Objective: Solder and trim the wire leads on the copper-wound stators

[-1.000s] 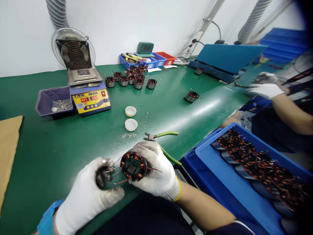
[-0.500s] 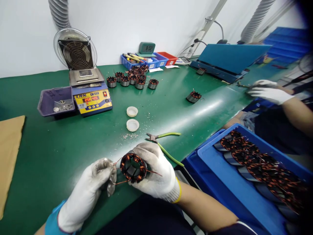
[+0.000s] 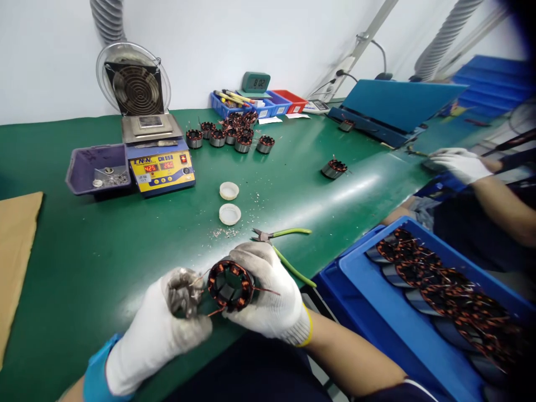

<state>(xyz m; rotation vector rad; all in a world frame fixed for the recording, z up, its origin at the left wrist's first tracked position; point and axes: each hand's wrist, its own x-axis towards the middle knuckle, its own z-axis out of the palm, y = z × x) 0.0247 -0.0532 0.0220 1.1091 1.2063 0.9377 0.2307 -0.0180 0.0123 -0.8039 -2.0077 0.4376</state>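
Observation:
My right hand (image 3: 272, 293), in a white glove, is wrapped around a motor stator (image 3: 248, 286) just above the bench edge. The stator's open ring of copper windings faces me, with loose wire ends sticking out on both sides. At its left side my gloved left hand (image 3: 176, 312) has its grey-stained fingers curled around the wire ends; the exact pinch is partly hidden. Just beyond the right hand lie green-handled cutting pliers (image 3: 285, 245), jaws pointing left. Two small white dishes (image 3: 230, 214) sit farther up, with tiny clippings scattered around them.
A blue bin (image 3: 355, 279) at the right holds rows of stators. More stators (image 3: 243, 139) stand at the back, and one (image 3: 334, 168) lies alone. A yellow-fronted solder pot (image 3: 161, 170) stands beside a purple tray (image 3: 96, 173). A co-worker's gloved hand (image 3: 456, 164) is at far right.
My left hand has turned and its fingers have curled in, with the thumb now lower, near the lower wire. The right hand and stator stay almost in place.

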